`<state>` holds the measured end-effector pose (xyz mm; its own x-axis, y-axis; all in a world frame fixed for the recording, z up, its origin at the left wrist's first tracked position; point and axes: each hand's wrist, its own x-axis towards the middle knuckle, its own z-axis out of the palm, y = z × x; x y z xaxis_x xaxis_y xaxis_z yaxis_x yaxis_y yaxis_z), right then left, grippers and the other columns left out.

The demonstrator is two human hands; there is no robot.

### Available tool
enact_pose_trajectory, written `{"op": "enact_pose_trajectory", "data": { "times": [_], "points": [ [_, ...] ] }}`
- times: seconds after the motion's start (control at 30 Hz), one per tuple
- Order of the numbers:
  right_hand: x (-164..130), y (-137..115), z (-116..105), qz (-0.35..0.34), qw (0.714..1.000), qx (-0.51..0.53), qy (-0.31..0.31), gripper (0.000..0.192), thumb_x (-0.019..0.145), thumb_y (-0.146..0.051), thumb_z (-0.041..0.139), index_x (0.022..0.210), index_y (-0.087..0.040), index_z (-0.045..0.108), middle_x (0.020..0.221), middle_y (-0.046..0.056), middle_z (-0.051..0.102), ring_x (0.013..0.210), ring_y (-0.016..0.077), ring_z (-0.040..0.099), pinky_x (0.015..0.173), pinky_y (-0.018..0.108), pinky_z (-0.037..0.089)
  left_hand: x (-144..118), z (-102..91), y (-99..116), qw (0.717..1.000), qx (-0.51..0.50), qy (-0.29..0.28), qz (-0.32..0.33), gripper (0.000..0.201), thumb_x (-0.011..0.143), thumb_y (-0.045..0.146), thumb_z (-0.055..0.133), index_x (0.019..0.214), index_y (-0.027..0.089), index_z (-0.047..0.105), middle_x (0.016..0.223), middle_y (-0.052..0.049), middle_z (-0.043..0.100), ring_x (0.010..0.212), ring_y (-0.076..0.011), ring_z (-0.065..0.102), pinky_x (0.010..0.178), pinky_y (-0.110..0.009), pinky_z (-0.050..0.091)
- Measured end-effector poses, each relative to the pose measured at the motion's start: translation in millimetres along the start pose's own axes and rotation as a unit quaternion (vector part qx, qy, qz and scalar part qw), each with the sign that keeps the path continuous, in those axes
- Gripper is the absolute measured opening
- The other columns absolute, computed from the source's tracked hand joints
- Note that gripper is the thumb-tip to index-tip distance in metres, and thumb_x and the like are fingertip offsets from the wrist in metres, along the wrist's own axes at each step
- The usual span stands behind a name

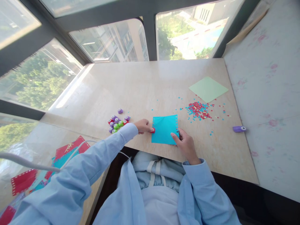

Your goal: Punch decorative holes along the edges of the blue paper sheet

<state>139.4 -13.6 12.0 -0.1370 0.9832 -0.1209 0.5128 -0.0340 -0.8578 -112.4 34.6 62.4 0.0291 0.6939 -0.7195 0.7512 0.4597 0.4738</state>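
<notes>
Right now the left hand (143,125) has its grip closed on a small red punch (153,130) at the left edge of the blue paper (164,129), which lies on the bench (140,87); the right hand (186,144), fingers spread, presses the sheet's right corner flat.

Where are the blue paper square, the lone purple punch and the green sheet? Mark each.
blue paper square (164,129): head view, middle of the sheet.
lone purple punch (238,128): head view, its purple body.
green sheet (208,89): head view, centre of the sheet.
</notes>
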Motion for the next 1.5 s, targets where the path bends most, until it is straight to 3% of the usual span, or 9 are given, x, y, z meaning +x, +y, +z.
{"op": "enact_pose_trajectory", "data": {
  "times": [0.1,0.2,0.6,0.73,0.93,1.13,1.33,1.5],
  "points": [
    [-1.2,0.3,-0.7,0.002,1.0,0.008,-0.008,0.05,0.085,-0.057,0.053,0.109,-0.015,0.067,0.067,0.0,0.059,0.06,0.0162,0.053,0.06,0.026,0.04,13.8,-1.0,15.9,0.997,0.069,0.018,-0.006,0.034,0.053,0.016,0.081,0.049,0.02,0.047,0.038,0.005,0.04,0.039,-0.0125,0.044,0.043,-0.024,0.029],
    [-1.7,1.2,-0.6,0.006,1.0,0.019,-0.008,0.052,0.084,-0.058,0.054,0.11,-0.015,0.067,0.07,0.001,0.062,0.062,0.017,0.054,0.061,0.027,0.04,24.0,-0.2,24.7,0.996,0.085,0.03,-0.017,0.036,0.048,0.008,0.079,0.045,0.02,0.045,0.04,0.005,0.039,0.047,-0.0154,0.05,0.049,-0.025,0.034],
    [0.7,-5.0,-2.7,-0.009,1.0,0.011,-0.008,0.053,0.084,-0.057,0.051,0.111,-0.013,0.067,0.065,0.0,0.058,0.058,0.0159,0.05,0.057,0.026,0.037,17.6,4.0,37.4,0.985,0.133,0.01,-0.112,0.027,0.057,0.013,0.074,0.052,0.019,0.048,0.046,0.001,0.049,0.045,-0.0187,0.055,0.051,-0.029,0.043],
    [-1.0,0.2,-3.6,-0.028,0.999,0.025,-0.016,0.049,0.085,-0.055,0.052,0.106,-0.014,0.067,0.065,-0.001,0.056,0.058,0.0145,0.048,0.057,0.025,0.037,12.2,-0.7,30.9,0.986,0.118,0.012,-0.117,0.027,0.062,0.021,0.077,0.058,0.018,0.05,0.05,0.0,0.052,0.047,-0.0187,0.057,0.052,-0.029,0.045],
    [-1.4,5.3,-4.4,-0.028,0.999,0.043,-0.009,0.052,0.083,-0.054,0.055,0.112,-0.012,0.065,0.067,-0.001,0.058,0.056,0.0137,0.047,0.056,0.025,0.038,-4.0,7.9,1.6,0.997,0.01,0.026,-0.072,0.033,0.074,0.038,0.075,0.066,0.018,0.05,0.052,0.001,0.054,0.045,-0.0127,0.054,0.048,-0.024,0.047],
    [-2.0,9.2,-5.8,-0.041,0.998,0.034,-0.015,0.045,0.084,-0.052,0.055,0.105,-0.013,0.067,0.059,-0.005,0.048,0.052,0.0117,0.042,0.052,0.023,0.034,-15.8,24.9,-13.6,0.985,-0.147,0.09,-0.01,0.037,0.067,0.041,0.08,0.072,0.018,0.052,0.054,0.002,0.058,0.047,-0.0136,0.057,0.044,-0.022,0.045],
    [-1.2,15.0,-3.3,-0.027,0.997,0.071,-0.015,0.052,0.084,-0.052,0.056,0.115,-0.011,0.065,0.07,0.0,0.059,0.056,0.0129,0.05,0.054,0.025,0.044,-26.7,38.9,-23.8,0.97,-0.131,0.178,0.103,0.019,0.08,0.032,0.063,0.092,0.017,0.065,0.056,0.003,0.059,0.047,-0.0116,0.054,0.048,-0.021,0.04],
    [-1.6,17.3,0.0,-0.017,0.995,0.101,-0.004,0.055,0.083,-0.053,0.058,0.117,-0.01,0.064,0.078,0.004,0.065,0.058,0.0144,0.055,0.054,0.026,0.049,-30.2,52.7,-33.0,0.956,-0.077,0.243,0.148,0.026,0.087,0.029,0.049,0.092,0.018,0.072,0.068,-0.001,0.067,0.06,-0.0147,0.057,0.058,-0.026,0.043]
  ]
}}
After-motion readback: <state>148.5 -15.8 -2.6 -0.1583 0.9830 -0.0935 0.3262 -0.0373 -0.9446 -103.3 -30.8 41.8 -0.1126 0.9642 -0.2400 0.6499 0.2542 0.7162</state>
